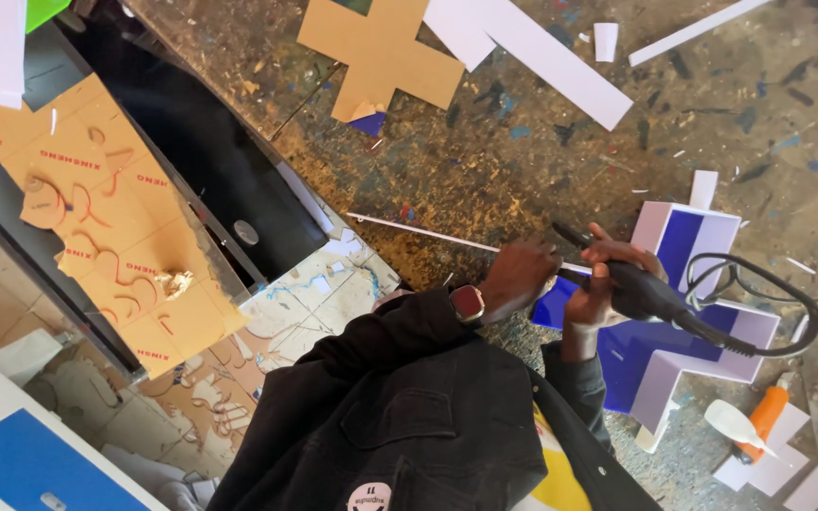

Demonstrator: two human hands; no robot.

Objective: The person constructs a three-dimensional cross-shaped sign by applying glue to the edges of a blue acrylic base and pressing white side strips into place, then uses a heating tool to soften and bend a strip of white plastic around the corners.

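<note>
Right hand (pixel 608 279) wrapped tight round a black corded hand tool (pixel 650 298), tip pointing left. Left hand (pixel 518 279) curled closed beside the tip, what it pinches is hidden. Both work over a blue-and-white 3D sign letter (pixel 674 331) lying on the paint-flecked table (pixel 523 170), right of centre. Letter looks light, stiff, hollow, edges likely fragile; best held by its side walls. Wrists bent inward, elbows tucked near body. Orange-capped glue bottle (pixel 745 426) lies near right.

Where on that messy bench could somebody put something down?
Bare bench lies between the brown cross cutout, the long white strip and the blue-and-white letter. It is crowded around the letter, the glue bottle and the black corded tool.
</note>
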